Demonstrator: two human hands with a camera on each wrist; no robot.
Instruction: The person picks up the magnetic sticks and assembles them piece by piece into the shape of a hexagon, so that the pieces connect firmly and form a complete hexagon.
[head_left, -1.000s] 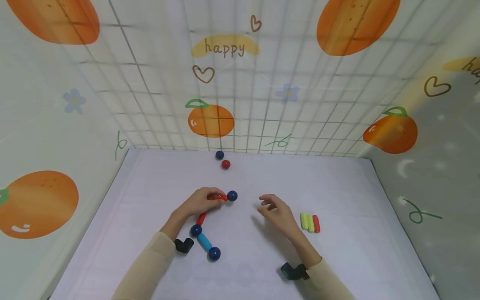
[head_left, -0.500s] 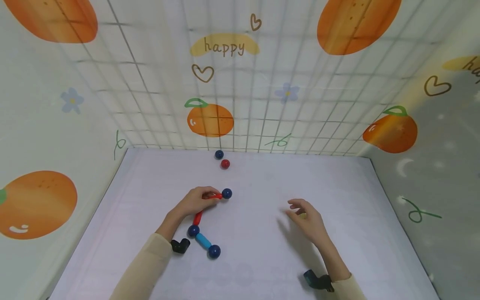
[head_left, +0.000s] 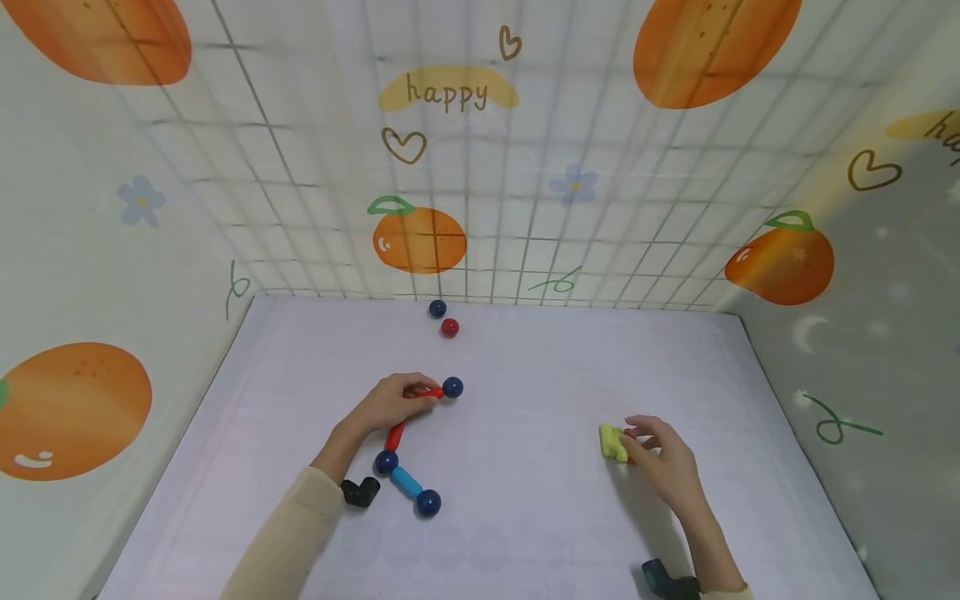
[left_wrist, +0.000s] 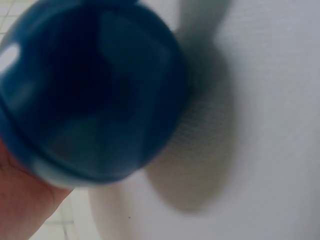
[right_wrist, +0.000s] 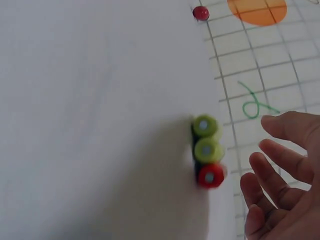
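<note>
My left hand (head_left: 396, 398) pinches a red magnetic rod (head_left: 429, 392) with a dark blue ball (head_left: 453, 387) on its end. From under that hand a second red rod (head_left: 394, 437) leads to another blue ball (head_left: 386, 462), then a light blue rod (head_left: 407, 482) and a blue ball (head_left: 428, 503). A blue ball (left_wrist: 95, 95) fills much of the left wrist view. My right hand (head_left: 663, 460) is over the red rod (right_wrist: 211, 176) that lies beside two yellow-green rods (right_wrist: 206, 137). Its fingers (right_wrist: 292, 127) are spread, apart from the rods in the right wrist view.
A loose blue ball (head_left: 437, 308) and a red ball (head_left: 450, 327) lie near the back edge of the white table (head_left: 525, 517). Behind it rises a grid panel covered by a printed curtain (head_left: 510, 250). Black wrist cameras (head_left: 362, 492) hang close to the tabletop.
My right hand has moved right from the middle of the table to the loose rods. The left hand and its chain have shifted slightly left, the rod still pinched.
</note>
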